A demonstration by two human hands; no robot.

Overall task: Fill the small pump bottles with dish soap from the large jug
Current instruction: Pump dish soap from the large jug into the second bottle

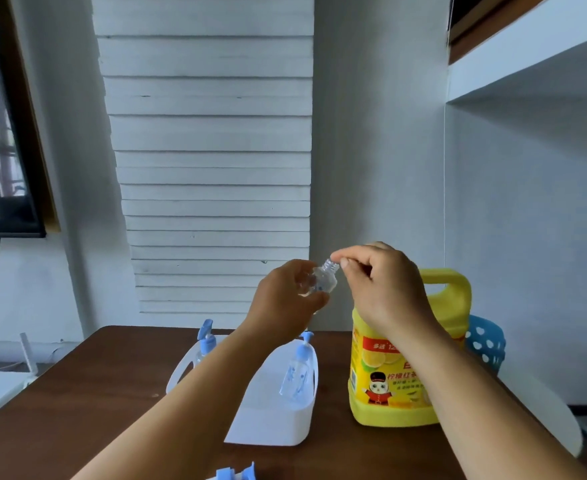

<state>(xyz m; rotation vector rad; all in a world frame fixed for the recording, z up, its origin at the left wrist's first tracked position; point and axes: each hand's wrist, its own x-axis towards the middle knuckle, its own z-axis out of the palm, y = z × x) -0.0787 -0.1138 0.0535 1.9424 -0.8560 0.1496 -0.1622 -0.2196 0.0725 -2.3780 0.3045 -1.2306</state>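
Left hand point(287, 299): raised above the bench, fingers wrapped round the body of a small clear bottle point(320, 280), holding it tilted with the neck up and to the right.
Right hand point(382, 282): fingertips pinched together at the bottle's bare threaded neck; whether a cap sits between them cannot be told.
Large jug point(389, 375): yellow, handle on top, standing upright on the brown bench point(94, 403), right of centre, partly behind the right forearm.
White tray point(274, 420): on the bench just left of the jug; a pump bottle point(297, 372) with blue pump leans inside it.
Second pump bottle point(204, 341): behind the left forearm, at the tray's far left.
Blue basket point(486, 344): behind the jug, dotted with white.
Near edge: blue pump parts point(236, 472), partly cut off.
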